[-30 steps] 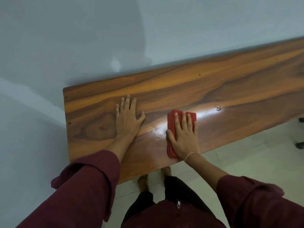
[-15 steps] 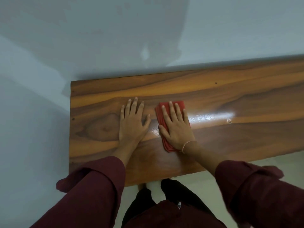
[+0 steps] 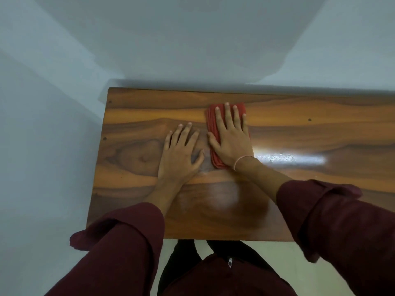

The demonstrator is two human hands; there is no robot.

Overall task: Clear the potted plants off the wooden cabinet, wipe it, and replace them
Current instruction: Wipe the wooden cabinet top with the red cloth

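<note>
Both hands lie flat on the wooden cabinet top (image 3: 299, 133), fingers straight and spread, gripping nothing. The left hand (image 3: 180, 154) presses bare wood at centre frame. The right hand (image 3: 232, 144), just beside it, presses a folded red cloth (image 3: 212, 127) near the back edge. No potted plants show. To wipe well, spread palm weight evenly over the cloth and run long overlapping strokes along the grain. Cover the left end and front edge too, beyond the wet streak (image 3: 288, 159) at right.

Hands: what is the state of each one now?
Left hand: open, flat on the cabinet top.
Right hand: open, pressing the red cloth flat.
</note>
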